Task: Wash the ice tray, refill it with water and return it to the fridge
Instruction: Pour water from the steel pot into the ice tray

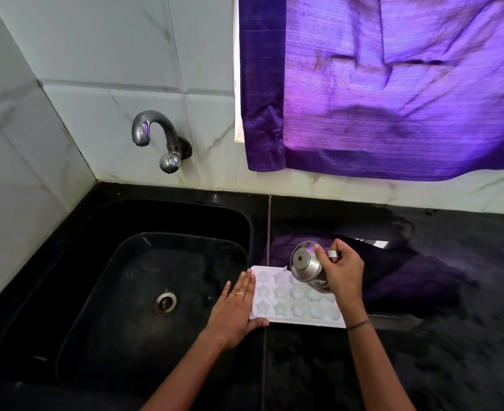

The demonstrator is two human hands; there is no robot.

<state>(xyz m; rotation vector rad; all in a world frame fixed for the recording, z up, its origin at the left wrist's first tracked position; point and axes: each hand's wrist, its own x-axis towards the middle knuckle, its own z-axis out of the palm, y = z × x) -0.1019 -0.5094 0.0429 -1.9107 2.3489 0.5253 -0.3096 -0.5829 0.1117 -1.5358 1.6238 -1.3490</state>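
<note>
- Right hand is curled round a small steel jug, tilting it spout-down over the far row of the ice tray.
- Left hand lies flat, fingers straight, against the tray's sink-side edge.
- The tray rests on the black counter, touching the right rim of the sink.
- Washing looks finished and refilling seems under way; how many cells hold water is hard to tell.
- Topping up and carrying it to the fridge remain.
</note>
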